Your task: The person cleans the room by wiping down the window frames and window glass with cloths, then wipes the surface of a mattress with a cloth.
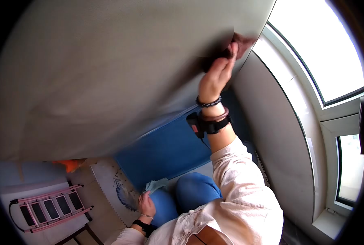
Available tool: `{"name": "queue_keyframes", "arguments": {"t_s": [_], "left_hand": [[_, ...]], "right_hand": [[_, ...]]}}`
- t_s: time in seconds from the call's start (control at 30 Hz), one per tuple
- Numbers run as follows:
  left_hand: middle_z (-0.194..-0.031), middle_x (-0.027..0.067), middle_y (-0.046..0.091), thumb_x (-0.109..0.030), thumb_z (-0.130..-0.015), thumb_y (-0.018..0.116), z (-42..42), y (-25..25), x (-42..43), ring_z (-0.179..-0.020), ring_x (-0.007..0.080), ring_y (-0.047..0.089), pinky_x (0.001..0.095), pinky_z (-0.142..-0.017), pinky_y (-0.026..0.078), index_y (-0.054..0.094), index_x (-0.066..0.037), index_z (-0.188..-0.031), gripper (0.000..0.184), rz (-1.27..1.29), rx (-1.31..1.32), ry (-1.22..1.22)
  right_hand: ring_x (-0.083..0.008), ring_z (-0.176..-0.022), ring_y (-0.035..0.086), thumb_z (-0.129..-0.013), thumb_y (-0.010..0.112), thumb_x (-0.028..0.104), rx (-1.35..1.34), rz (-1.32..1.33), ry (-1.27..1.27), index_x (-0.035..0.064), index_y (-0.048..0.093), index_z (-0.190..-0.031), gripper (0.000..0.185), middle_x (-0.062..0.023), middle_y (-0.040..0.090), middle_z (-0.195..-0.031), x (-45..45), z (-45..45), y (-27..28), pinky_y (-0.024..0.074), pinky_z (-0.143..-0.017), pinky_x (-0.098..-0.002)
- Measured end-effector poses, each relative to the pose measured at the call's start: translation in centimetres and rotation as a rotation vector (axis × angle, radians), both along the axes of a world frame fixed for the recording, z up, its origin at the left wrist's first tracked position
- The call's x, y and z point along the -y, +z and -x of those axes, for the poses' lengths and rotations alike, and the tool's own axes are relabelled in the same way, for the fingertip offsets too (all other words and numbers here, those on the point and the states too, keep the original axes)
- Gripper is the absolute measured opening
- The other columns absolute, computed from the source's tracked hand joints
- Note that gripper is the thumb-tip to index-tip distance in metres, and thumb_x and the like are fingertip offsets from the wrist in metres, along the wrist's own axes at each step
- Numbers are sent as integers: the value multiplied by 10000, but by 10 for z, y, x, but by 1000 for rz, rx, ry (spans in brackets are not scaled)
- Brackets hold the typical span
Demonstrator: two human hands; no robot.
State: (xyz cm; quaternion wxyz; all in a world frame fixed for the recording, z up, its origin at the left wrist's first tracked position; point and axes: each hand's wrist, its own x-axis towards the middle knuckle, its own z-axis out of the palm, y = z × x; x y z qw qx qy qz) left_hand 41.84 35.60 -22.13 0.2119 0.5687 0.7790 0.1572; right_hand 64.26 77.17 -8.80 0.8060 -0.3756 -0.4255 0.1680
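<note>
My right hand is raised to the right edge of a large grey-beige panel, its fingers bent and close together. At its fingertips is a blurred reddish-brown patch; whether it is a cloth or a reflection I cannot make out. A dark shadow lies on the panel beside the hand. Low down, my left hand is by my left knee, its fingers closed on a crumpled pale green cloth.
A window with a light frame and a sill runs along the right. Behind my knees stands a blue panel. At the lower left are a folded pink step ladder, an orange item and a patterned mat.
</note>
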Motion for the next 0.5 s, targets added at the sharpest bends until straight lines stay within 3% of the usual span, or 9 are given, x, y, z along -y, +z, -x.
{"name": "queue_keyframes", "arguments": {"t_s": [0.1,0.17,0.23,0.3,0.37,0.4,0.43,0.5], "left_hand": [[-897,179,559,-57,-756,419,0,1,-1,-862,365,498,428,-775,387,531,-36,-986,256,-12,-15,-17],[-896,179,559,-52,-754,420,-1,2,-3,-861,364,498,429,-774,387,530,-37,-987,259,-24,-23,-21],[-900,181,559,-36,-746,420,-2,3,-2,-866,362,499,430,-780,386,533,-39,-984,263,-4,-27,-9],[-896,179,558,-27,-742,424,-2,4,-1,-863,361,498,429,-779,386,533,-39,-981,263,-31,-26,-13],[-893,177,557,-19,-737,428,-3,3,-1,-860,360,497,429,-778,386,532,-39,-979,264,-48,-29,16],[-887,173,557,-15,-735,433,-3,5,-1,-861,356,497,426,-777,387,531,-41,-979,264,-33,9,15],[-881,169,557,-12,-733,439,-1,5,0,-863,352,498,423,-777,389,530,-42,-979,264,-28,45,14],[-880,164,558,-13,-736,441,-1,6,0,-866,348,498,421,-778,390,529,-46,-980,261,1,23,32]], "right_hand": [[-416,-1106,394,-733,521,11,531,-263,-127,-54,373,-1211,504,-245,424,-1184,11,17,-29,298,-951,-415],[-450,-1063,401,-645,565,0,707,-115,80,-32,436,-1143,515,-232,449,-1133,32,19,-75,306,-936,-451],[-424,-1037,433,-632,551,-28,948,-55,194,-3,488,-1077,451,-203,472,-1096,57,14,-130,318,-921,-469],[-406,-1043,437,-631,531,-35,870,-156,300,20,498,-1066,440,-186,484,-1063,58,1,-133,314,-924,-464],[-376,-969,445,-690,498,-4,835,-77,54,27,429,-1153,469,-214,456,-1076,50,5,-98,328,-878,-397],[-328,-937,443,-789,435,61,791,-251,-110,45,352,-1246,465,-209,440,-1100,38,7,-53,327,-858,-360],[-318,-969,440,-818,404,92,674,-293,-133,24,297,-1267,467,-203,431,-1128,25,12,-19,330,-870,-364],[-300,-1034,435,-874,343,153,316,-355,36,-20,187,-1309,493,-191,413,-1186,12,27,42,337,-892,-370]]}}
